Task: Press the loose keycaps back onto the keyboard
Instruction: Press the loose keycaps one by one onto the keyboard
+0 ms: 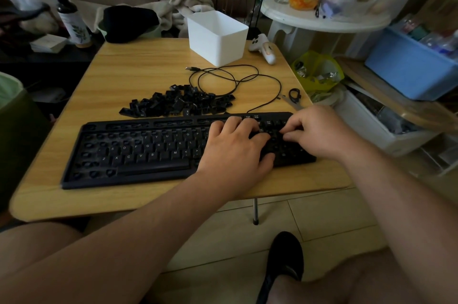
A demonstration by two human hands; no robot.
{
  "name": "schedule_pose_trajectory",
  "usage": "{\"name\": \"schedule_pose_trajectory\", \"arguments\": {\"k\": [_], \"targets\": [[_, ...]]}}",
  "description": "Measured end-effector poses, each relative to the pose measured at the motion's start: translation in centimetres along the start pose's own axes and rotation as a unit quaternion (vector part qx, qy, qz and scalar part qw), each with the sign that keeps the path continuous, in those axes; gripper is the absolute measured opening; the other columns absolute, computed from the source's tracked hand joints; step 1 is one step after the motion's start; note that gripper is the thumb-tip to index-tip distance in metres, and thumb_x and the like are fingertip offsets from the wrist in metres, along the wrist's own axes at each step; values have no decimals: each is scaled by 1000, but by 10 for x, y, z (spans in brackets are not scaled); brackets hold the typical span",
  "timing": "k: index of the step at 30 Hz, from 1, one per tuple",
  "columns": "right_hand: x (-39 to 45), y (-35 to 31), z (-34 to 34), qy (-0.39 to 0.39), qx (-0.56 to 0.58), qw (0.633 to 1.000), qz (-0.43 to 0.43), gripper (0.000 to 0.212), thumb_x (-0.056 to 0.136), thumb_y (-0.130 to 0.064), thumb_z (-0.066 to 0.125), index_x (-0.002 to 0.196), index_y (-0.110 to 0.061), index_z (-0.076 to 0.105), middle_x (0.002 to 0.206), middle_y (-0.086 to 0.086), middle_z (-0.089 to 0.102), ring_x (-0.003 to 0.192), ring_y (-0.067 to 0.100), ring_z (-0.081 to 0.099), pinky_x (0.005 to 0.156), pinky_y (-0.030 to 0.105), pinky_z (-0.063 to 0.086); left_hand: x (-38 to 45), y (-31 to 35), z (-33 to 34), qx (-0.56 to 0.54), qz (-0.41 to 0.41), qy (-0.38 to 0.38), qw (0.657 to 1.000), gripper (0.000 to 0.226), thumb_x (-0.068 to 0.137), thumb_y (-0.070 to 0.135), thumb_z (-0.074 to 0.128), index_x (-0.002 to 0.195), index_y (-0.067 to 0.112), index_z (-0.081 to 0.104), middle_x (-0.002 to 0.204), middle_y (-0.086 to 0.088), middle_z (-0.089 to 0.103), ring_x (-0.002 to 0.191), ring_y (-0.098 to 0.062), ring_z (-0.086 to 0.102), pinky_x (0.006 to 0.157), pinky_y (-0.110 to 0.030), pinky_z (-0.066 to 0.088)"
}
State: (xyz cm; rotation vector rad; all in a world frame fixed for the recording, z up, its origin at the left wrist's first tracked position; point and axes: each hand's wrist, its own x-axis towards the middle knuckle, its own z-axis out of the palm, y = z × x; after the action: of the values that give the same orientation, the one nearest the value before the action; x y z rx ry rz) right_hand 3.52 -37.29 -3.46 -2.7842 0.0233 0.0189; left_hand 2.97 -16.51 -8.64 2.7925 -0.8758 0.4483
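Note:
The black keyboard [138, 152] lies across the wooden table [138, 60], with many bare key sockets on its left side and top row. A heap of loose black keycaps [178, 103] sits just behind it. My left hand [233, 150] rests flat on the keyboard's right part, fingers spread over the keys and thumb by the front edge. My right hand [319, 135] is over the number pad, its curled fingertips and thumb pinched together on a small keycap against the board. The keycap is almost hidden.
The keyboard's cable [230, 80] loops behind the heap. A white plastic bin [218, 38] stands at the back, a white controller [262, 48] beside it, and scissors [295, 98] near the right edge. Storage boxes crowd the floor at right.

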Motion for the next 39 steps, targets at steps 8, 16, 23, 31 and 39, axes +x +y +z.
{"name": "schedule_pose_trajectory", "arguments": {"k": [8, 16, 23, 31, 39], "targets": [[1, 4, 1, 29, 153, 985, 78, 11, 84, -32, 84, 80, -26, 76, 86, -8, 72, 87, 9, 65, 70, 30, 50, -1, 0, 1, -6, 3, 4, 1000, 53, 96, 61, 37, 128, 34, 68, 131, 6, 59, 122, -24, 49, 100, -47, 38], [4, -3, -5, 0, 130, 988, 88, 15, 80, -29, 88, 77, -22, 75, 85, -6, 71, 86, 9, 64, 66, 28, 47, 0, -3, -3, -19, 2, 3, 1000, 49, 95, 61, 39, 125, 36, 70, 129, 8, 62, 121, -23, 51, 98, -46, 39], [24, -29, -1, 57, 183, 981, 18, 12, 87, -38, 81, 83, -28, 76, 86, -8, 70, 84, 9, 64, 68, 28, 48, 26, -65, -34, -73, -45, -5, 996, 23, 101, 45, 54, 111, 40, 75, 103, 16, 73, 103, -14, 64, 99, -45, 50], [60, -80, 19, 74, 161, 983, -51, 9, 91, -40, 75, 86, -33, 76, 82, -14, 67, 79, 1, 59, 63, 23, 41, 31, -144, -52, -77, -264, -100, 956, 18, 87, 58, 71, 85, 40, 68, 85, 17, 65, 87, -14, 64, 83, -42, 60], [70, -104, 39, 66, 179, 979, -72, 11, 91, -42, 75, 89, -31, 78, 81, -17, 68, 80, -2, 60, 63, 20, 42, 37, -141, -51, -69, -278, -112, 951, 20, 90, 56, 68, 97, 38, 74, 93, 11, 66, 93, -17, 60, 93, -49, 56]]}}
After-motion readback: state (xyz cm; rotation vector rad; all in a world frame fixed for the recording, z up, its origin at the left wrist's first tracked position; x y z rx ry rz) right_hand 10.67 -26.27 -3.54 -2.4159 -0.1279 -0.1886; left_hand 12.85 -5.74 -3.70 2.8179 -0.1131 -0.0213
